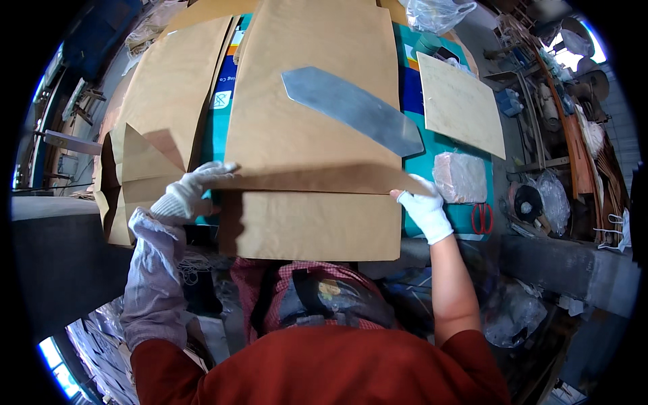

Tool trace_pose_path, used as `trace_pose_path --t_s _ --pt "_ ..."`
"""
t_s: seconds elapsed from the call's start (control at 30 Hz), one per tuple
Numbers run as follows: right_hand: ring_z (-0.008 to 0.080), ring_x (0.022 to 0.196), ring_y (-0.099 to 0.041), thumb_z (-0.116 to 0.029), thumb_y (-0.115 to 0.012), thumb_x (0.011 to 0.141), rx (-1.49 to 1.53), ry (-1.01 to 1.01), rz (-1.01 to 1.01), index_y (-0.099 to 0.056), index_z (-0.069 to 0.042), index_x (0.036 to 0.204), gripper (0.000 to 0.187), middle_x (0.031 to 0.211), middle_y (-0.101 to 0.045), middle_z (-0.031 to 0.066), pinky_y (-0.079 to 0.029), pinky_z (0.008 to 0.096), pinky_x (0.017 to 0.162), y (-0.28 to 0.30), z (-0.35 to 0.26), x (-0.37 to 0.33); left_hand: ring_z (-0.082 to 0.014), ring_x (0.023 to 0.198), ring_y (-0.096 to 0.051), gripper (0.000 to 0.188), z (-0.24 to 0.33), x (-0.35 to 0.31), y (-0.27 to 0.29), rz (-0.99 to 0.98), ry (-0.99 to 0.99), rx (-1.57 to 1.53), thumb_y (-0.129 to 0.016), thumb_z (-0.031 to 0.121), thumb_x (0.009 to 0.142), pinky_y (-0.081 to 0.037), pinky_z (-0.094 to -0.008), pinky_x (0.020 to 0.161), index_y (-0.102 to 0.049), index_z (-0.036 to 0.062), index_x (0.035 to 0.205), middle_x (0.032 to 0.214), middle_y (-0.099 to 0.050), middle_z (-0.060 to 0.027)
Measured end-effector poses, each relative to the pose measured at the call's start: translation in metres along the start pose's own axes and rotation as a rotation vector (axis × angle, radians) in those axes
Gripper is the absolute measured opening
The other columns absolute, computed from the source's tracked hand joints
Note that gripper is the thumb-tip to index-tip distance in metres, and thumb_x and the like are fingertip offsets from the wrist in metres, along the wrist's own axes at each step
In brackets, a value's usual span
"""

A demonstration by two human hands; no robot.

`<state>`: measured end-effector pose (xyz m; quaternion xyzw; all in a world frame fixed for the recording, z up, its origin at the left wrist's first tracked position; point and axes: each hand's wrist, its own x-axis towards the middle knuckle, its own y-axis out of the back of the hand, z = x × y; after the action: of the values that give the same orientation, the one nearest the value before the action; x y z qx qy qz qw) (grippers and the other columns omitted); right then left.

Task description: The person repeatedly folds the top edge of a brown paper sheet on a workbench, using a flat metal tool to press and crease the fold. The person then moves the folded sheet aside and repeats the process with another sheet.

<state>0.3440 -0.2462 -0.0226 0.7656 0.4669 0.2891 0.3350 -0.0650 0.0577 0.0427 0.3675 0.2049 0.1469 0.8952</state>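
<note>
A large brown kraft paper sheet [310,135] lies lengthwise in front of me, with a strip near its front end raised across its width. My left hand [192,191], in a white knit glove, grips the left end of that raised strip between fingers and thumb. At the right end my right hand [425,208], gloved with bare fingertips showing, pinches the strip, its fingers partly behind the paper. Below the strip, the sheet's front part [310,226] lies flat toward my body. A grey flat plate with pointed ends [351,111] rests slantwise on the sheet, apart from both hands.
More brown paper [169,88] lies at left, with a folded, standing paper piece [121,175] beside it. On the teal table cover [412,223] at right are a pale board [462,104], a plastic-wrapped bundle [460,177] and red-handled scissors [482,219]. A clear plastic bag [439,15] sits far right.
</note>
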Motion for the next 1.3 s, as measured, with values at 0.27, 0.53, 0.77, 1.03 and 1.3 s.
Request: trace_pose_path --t_s 0.27,0.53,0.77,1.03,1.3 --pt "0.0369 0.070 -0.059 -0.031 -0.075 0.090 -0.067 -0.429 0.006 -0.060 -0.003 0.079 0.034 0.078 -0.064 0.0184 -0.046 0.0474 0.066 -0.014 -0.020 0.022 -0.0246 0.073 -0.069 0.025 -0.023 0.048 -0.084 0.684 0.558 0.025 -0.071 0.031 0.099 -0.052 -0.0422 0.068 -0.073 0.0066 0.096 0.079 -0.072 -0.0129" --pt "0.0427 0.082 -0.063 -0.030 -0.076 0.089 -0.382 -0.227 0.217 -0.063 -0.004 0.094 0.030 0.093 -0.065 0.0190 -0.050 0.0527 0.071 -0.040 -0.009 0.008 -0.0415 0.095 -0.071 0.045 0.014 0.066 -0.069 0.521 0.806 0.144 -0.053 0.052 0.103 -0.054 -0.0517 0.081 -0.075 0.0127 0.102 0.097 -0.075 -0.0186" --pt "0.0420 0.136 -0.050 -0.028 -0.082 0.079 -0.727 0.398 0.155 -0.058 -0.001 0.136 0.067 0.147 -0.054 0.0198 -0.040 0.0532 0.117 -0.034 -0.033 0.038 -0.0409 0.100 -0.071 0.036 0.012 0.070 -0.072 0.586 0.717 0.125 -0.059 0.044 0.100 -0.055 -0.0512 0.087 -0.076 0.0125 0.108 0.103 -0.075 -0.0191" --pt "0.0355 0.123 -0.054 -0.044 -0.085 0.076 -0.364 0.362 -0.036 -0.067 -0.005 0.127 0.067 0.133 -0.060 0.0148 -0.044 0.0487 0.109 -0.052 -0.072 0.075 -0.0370 0.117 -0.064 0.047 0.047 0.077 -0.032 0.243 0.576 0.660 -0.075 0.036 0.085 -0.052 -0.0466 0.102 -0.067 0.0130 0.125 0.124 -0.069 -0.0142" --pt "0.0377 0.134 -0.048 -0.046 -0.078 0.076 -0.360 0.511 -0.058 -0.059 -0.002 0.133 0.075 0.137 -0.057 0.0192 -0.028 0.0535 0.123 -0.098 -0.107 0.104 -0.0422 0.131 -0.050 0.086 0.075 0.125 -0.080 0.450 -0.570 0.339 -0.081 0.055 0.065 -0.037 -0.0555 0.113 -0.060 0.0047 0.131 0.142 -0.055 -0.0183"
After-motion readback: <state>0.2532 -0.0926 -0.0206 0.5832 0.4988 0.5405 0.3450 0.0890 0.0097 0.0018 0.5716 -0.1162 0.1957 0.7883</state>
